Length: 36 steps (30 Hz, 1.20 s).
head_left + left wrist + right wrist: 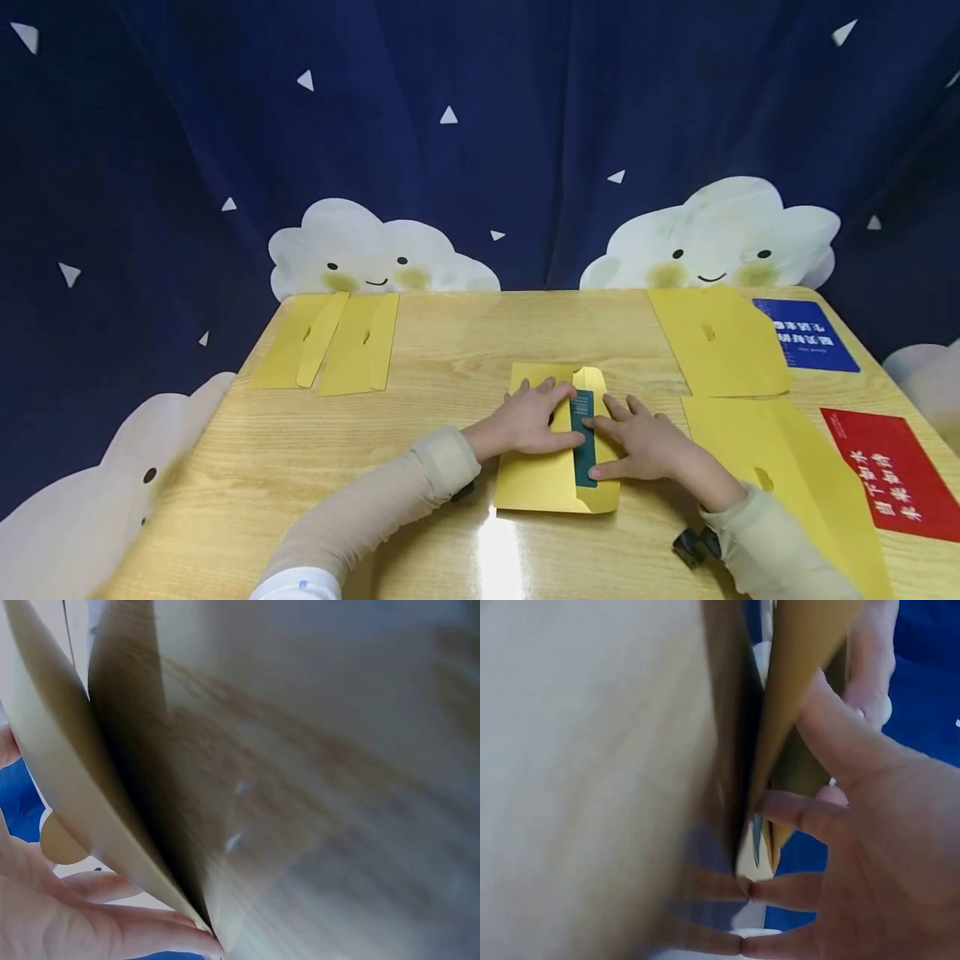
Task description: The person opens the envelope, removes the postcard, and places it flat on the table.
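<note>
A yellow envelope (534,479) lies on the wooden table with its flap folded out to the right. A dark green card (584,458) with small pale print sits partly inside the envelope, its right part showing over the flap. My left hand (525,421) rests on the envelope with fingers spread, the thumb tip at the card's left side. My right hand (651,443) reaches in from the right, its index fingertip and thumb tip on the card. In the right wrist view the right hand's fingers (791,891) extend along the envelope's edge.
Two yellow envelopes (360,346) lie at the back left. On the right are two larger-looking yellow envelopes (720,342), a blue card (813,342) partly under one, and a red card (896,475) with white characters. A navy curtain (525,125) hangs behind the table.
</note>
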Motion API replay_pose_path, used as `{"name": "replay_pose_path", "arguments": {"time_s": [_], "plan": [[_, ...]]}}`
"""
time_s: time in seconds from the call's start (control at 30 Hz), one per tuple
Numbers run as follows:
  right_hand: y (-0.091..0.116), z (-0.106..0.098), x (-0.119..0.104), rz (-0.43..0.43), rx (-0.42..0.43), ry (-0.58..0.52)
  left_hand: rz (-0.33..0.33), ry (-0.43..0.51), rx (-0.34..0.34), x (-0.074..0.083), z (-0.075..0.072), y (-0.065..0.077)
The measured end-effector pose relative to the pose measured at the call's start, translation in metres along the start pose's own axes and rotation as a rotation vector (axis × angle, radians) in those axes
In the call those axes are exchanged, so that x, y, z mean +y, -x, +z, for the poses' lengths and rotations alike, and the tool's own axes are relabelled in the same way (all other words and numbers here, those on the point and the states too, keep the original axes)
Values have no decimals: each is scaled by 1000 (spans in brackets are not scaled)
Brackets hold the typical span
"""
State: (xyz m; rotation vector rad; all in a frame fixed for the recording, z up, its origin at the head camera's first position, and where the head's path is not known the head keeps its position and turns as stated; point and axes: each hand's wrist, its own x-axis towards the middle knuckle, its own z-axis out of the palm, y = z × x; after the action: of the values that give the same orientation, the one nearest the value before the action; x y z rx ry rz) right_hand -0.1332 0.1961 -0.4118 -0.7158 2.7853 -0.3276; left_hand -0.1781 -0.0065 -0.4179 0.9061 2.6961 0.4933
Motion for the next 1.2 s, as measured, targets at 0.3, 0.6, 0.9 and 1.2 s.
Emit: {"name": "replay_pose_path", "arguments": {"time_s": [0.3, 0.6, 0.9, 1.2], "plan": [[-1, 9, -9, 18, 48, 41, -6, -27, -15, 2, 0, 0], [-1, 5, -10, 4, -10, 40, -8, -33, -35, 3, 0, 0], [4, 2, -1, -40, 1, 22, -18, -53, -35, 4, 0, 0], [7, 1, 7, -83, -3, -34, -15, -44, -27, 4, 0, 0]]}}
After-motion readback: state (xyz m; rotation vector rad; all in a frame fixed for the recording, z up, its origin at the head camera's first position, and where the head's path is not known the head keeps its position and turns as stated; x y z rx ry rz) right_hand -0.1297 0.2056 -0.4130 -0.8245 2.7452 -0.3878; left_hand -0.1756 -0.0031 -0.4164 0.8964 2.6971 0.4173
